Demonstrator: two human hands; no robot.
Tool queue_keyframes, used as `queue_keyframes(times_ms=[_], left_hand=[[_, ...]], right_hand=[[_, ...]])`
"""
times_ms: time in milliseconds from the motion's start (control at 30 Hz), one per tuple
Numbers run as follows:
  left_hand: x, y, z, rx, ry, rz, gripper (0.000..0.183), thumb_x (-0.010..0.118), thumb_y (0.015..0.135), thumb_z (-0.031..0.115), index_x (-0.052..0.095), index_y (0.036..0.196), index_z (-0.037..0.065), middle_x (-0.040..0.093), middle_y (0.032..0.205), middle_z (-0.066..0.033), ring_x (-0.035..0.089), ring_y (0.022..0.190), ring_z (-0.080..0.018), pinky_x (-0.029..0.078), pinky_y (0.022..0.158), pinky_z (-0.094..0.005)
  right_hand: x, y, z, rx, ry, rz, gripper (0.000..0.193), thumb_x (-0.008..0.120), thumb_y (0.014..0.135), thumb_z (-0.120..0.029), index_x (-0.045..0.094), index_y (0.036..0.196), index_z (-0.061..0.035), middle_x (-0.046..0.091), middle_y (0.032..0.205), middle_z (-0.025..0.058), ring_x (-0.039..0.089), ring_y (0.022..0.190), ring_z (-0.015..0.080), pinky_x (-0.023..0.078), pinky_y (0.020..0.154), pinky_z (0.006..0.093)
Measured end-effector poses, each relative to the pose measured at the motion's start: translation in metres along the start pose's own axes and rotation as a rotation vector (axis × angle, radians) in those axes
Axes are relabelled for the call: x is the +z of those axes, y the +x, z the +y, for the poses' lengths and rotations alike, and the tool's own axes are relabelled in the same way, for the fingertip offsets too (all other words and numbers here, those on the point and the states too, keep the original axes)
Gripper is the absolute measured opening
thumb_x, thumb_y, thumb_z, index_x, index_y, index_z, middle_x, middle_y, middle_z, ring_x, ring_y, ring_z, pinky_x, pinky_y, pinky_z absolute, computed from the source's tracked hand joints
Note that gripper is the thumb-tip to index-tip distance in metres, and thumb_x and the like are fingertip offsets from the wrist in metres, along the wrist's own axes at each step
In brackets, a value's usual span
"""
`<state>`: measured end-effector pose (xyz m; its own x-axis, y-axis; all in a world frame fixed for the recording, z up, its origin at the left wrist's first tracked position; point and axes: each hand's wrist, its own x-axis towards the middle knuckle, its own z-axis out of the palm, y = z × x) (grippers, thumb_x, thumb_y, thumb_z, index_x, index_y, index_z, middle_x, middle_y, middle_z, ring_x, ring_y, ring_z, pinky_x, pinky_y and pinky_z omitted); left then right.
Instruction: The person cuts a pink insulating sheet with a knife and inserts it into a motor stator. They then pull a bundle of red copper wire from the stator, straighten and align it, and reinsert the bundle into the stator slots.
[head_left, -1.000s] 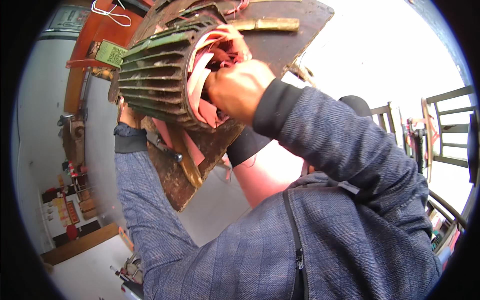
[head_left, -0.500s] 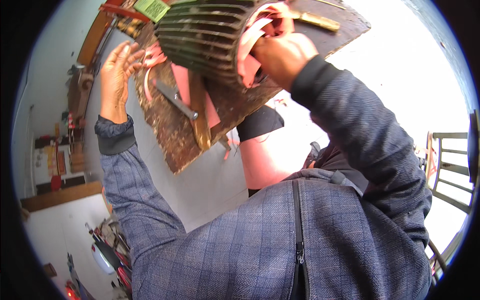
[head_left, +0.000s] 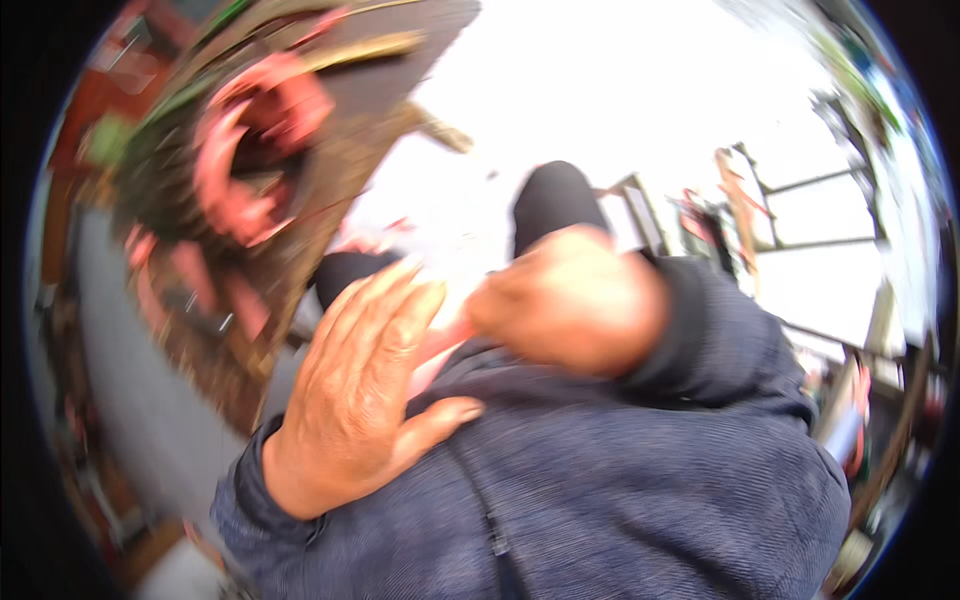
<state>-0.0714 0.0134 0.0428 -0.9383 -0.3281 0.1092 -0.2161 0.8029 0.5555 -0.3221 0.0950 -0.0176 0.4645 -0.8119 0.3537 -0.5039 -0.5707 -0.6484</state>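
**Bench on the Left, Two Hands Up Close**

A worn brown bench ran along the left, smeared by motion, while fierce white light flooded the far right and grey floor showed at the far left. And there was the big piece! A finned housing, dark and rounded, lay on its side on the bench, its open end turned right, with pink sheets curling around the inside of the mouth. A yellowish wooden stick lay on the bench just beyond it, and loose pink strips were scattered on the near side.

Now to the hands, well to the right of the housing, out in front of the dark jacket. The left hand was spread, back showing, fingers pointing far and thumb out toward the right. The right hand was curled, badly blurred, near a dark-covered knee. Between them, a flash of pink! Something pink showed there, yet whether the right hand pinched it, you couldn't tell. The two hands stood apart, not pressed together.
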Motion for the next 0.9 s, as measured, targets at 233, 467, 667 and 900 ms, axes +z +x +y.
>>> queue_keyframes(times_ms=[233, 467, 667, 900], left_hand=[[0.045, 0.056, -0.036, -0.064, -0.321, -0.394, 0.019, 0.07, 0.093, 0.002, 0.067, 0.111, -0.003, 0.072, 0.096, -0.0145, 0.072, 0.092, -0.0307, 0.056, 0.087, -0.0398], [0.092, 0.063, -0.049, -0.235, -0.745, -0.402, 0.026, 0.055, 0.111, 0.016, 0.07, 0.114, -0.006, 0.076, 0.09, -0.0111, 0.073, 0.09, -0.0189, 0.056, 0.087, -0.036], [0.111, 0.065, -0.053, -0.27, -1.04, -0.129, 0.044, 0.049, 0.114, 0.026, 0.057, 0.142, -0.008, 0.07, 0.07, -0.0079, 0.076, 0.093, -0.0259, 0.049, 0.108, -0.0496], [0.116, 0.063, -0.056, -0.334, -1.183, -0.044, 0.051, 0.049, 0.114, 0.029, 0.049, 0.15, -0.007, 0.068, 0.071, -0.0107, 0.077, 0.094, -0.0331, 0.054, 0.101, -0.0496]], right_hand=[[0.018, -0.032, -0.004, 0.126, -0.202, 0.163, 0.016, 0.064, 0.092, -0.019, 0.055, 0.089, -0.0052, 0.06, 0.077, 0.0093, 0.069, 0.069, 0.0277, 0.056, 0.061, 0.0399], [0.036, -0.089, 0.019, 0.292, -0.03, 0.381, 0.02, 0.073, 0.09, -0.021, 0.064, 0.103, -0.0076, 0.071, 0.09, 0.0102, 0.074, 0.08, 0.0313, 0.059, 0.066, 0.0409], [0.024, -0.254, 0.091, 1.101, -0.479, 0.43, 0.024, 0.073, 0.095, -0.026, 0.072, 0.112, -0.0095, 0.075, 0.101, 0.0159, 0.072, 0.096, 0.0363, 0.057, 0.087, 0.0466], [0.033, -0.431, 0.087, 1.762, -0.633, 0.372, 0.021, 0.067, 0.096, -0.025, 0.075, 0.11, -0.0101, 0.073, 0.112, 0.0173, 0.069, 0.111, 0.0354, 0.053, 0.1, 0.0454]])
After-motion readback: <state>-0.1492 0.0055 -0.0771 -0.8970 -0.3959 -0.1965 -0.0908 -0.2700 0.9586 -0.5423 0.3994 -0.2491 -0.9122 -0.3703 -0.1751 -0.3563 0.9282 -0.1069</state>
